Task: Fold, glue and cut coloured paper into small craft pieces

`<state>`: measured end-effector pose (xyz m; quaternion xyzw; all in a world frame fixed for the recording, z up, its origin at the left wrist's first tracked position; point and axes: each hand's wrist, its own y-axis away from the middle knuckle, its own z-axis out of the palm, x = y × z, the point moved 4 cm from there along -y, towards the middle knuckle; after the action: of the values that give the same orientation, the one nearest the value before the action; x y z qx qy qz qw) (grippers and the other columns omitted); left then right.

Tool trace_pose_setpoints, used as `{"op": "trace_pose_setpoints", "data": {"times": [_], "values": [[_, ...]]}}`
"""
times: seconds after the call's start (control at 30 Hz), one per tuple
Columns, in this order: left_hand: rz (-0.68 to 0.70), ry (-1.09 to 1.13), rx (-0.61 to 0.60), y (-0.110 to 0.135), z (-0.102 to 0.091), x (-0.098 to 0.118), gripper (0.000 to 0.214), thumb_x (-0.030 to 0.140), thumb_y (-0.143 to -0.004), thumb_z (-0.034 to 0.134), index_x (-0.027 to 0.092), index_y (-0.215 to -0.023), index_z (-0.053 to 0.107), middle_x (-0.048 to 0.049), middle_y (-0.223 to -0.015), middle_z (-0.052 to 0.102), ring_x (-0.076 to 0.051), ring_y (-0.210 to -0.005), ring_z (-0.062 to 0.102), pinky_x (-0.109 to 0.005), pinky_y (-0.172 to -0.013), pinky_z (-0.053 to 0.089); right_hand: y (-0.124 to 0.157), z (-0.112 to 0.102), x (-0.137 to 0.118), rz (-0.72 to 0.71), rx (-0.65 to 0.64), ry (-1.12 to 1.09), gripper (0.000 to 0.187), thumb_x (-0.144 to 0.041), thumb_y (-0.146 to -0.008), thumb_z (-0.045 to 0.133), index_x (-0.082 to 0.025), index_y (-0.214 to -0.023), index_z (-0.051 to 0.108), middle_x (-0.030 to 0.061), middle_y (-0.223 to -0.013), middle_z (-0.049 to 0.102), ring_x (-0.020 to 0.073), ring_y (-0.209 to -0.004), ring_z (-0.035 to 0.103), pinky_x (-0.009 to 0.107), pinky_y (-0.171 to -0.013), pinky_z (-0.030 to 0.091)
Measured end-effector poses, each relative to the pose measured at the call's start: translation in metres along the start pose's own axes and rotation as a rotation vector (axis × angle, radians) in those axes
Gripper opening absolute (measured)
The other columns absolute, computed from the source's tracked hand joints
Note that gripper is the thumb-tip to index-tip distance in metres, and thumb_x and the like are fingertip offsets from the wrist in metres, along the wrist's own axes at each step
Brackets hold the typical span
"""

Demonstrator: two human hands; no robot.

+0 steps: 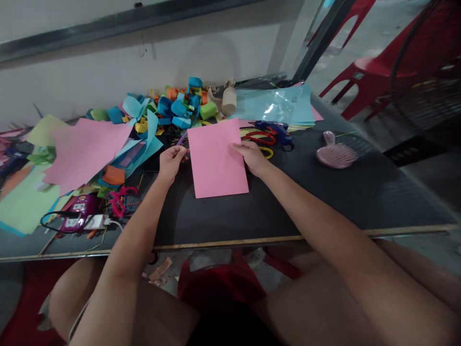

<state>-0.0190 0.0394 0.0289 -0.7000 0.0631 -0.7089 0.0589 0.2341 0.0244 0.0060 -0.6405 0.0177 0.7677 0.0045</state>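
A pink sheet of paper (218, 158) is held up a little over the dark table, its broad face toward me. My right hand (252, 156) grips its right edge, with the thumb on the front and the fingers behind. Just left of the sheet, my left hand (173, 161) is closed in a pinch, apart from the paper's left edge. A thin purple piece (182, 138) shows right above those fingertips; whether they hold it I cannot tell. Behind my right hand lie scissors with red handles (260, 138) and a dark blue tool (279, 132), perhaps a glue gun.
Colourful folded paper pieces (176, 108) are heaped along the wall beside a beige roll (229, 100). Large pink paper (90, 149) and a purple device (79, 211) with a cable lie left. A pink hairbrush (335, 156) rests right; light-blue sheets (270, 103) lie behind.
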Motion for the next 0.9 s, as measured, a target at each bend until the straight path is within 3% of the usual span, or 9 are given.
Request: {"op": "trace_pose_setpoints", "data": {"times": [0.13, 0.23, 0.3, 0.4, 0.5, 0.67, 0.9], "values": [[-0.015, 0.050, 0.058, -0.003, -0.003, -0.003, 0.012, 0.021, -0.078, 0.073, 0.018, -0.082, 0.063, -0.0057, -0.094, 0.075, -0.007, -0.064, 0.063, -0.017, -0.055, 0.046, 0.001, 0.001, 0.000, -0.003, -0.023, 0.041, 0.042, -0.058, -0.058, 0.082, -0.022, -0.073, 0.067, 0.0030, -0.072, 0.069, 0.0177, -0.065, 0.061, 0.033, -0.065, 0.051], [-0.023, 0.119, 0.060, -0.005, -0.003, -0.005, 0.030, 0.037, -0.078, 0.076, 0.020, -0.099, 0.064, -0.0084, -0.111, 0.073, -0.013, -0.083, 0.069, -0.020, -0.060, 0.051, 0.002, 0.002, -0.001, -0.018, -0.059, 0.067, 0.046, -0.062, -0.056, 0.082, -0.021, -0.070, 0.067, 0.0020, -0.068, 0.067, 0.0152, -0.060, 0.058, 0.030, -0.060, 0.048], [-0.020, 0.138, -0.007, -0.003, 0.001, -0.005, 0.042, 0.048, -0.076, 0.077, 0.020, -0.105, 0.066, -0.0091, -0.109, 0.073, -0.017, -0.090, 0.070, -0.024, -0.067, 0.055, 0.004, 0.004, -0.003, -0.027, -0.086, 0.103, 0.048, -0.063, -0.055, 0.083, -0.020, -0.066, 0.066, 0.0008, -0.064, 0.065, 0.0131, -0.057, 0.054, 0.028, -0.056, 0.044], [0.014, 0.059, -0.094, 0.002, 0.006, 0.000, 0.043, 0.054, -0.071, 0.079, 0.017, -0.091, 0.072, -0.0065, -0.091, 0.075, -0.017, -0.085, 0.070, -0.027, -0.075, 0.056, 0.007, 0.007, -0.007, -0.030, -0.131, 0.161, 0.048, -0.063, -0.057, 0.083, -0.019, -0.062, 0.067, 0.0000, -0.059, 0.063, 0.0113, -0.053, 0.051, 0.026, -0.053, 0.040], [0.066, -0.023, -0.071, 0.009, 0.006, 0.008, 0.034, 0.050, -0.072, 0.078, 0.017, -0.078, 0.074, -0.0037, -0.079, 0.073, -0.015, -0.078, 0.068, -0.027, -0.075, 0.055, 0.009, 0.007, -0.009, -0.041, -0.157, 0.184, 0.046, -0.062, -0.059, 0.082, -0.018, -0.062, 0.068, 0.0002, -0.059, 0.064, 0.0106, -0.053, 0.050, 0.026, -0.053, 0.040], [0.141, -0.054, -0.027, 0.011, 0.002, 0.014, 0.026, 0.043, -0.077, 0.076, 0.018, -0.086, 0.076, -0.0040, -0.087, 0.075, -0.014, -0.080, 0.068, -0.026, -0.076, 0.054, 0.009, 0.008, -0.008, -0.060, -0.201, 0.160, 0.041, -0.058, -0.056, 0.086, -0.020, -0.065, 0.072, 0.0003, -0.066, 0.070, 0.0114, -0.057, 0.055, 0.026, -0.056, 0.044], [0.090, -0.079, 0.000, 0.005, -0.002, 0.009, 0.026, 0.043, -0.077, 0.076, 0.017, -0.079, 0.072, -0.0025, -0.078, 0.072, -0.013, -0.079, 0.068, -0.024, -0.073, 0.054, 0.012, 0.011, -0.013, -0.052, -0.204, 0.188, 0.041, -0.057, -0.057, 0.086, -0.020, -0.067, 0.074, 0.0018, -0.070, 0.071, 0.0131, -0.060, 0.058, 0.027, -0.059, 0.046]]}}
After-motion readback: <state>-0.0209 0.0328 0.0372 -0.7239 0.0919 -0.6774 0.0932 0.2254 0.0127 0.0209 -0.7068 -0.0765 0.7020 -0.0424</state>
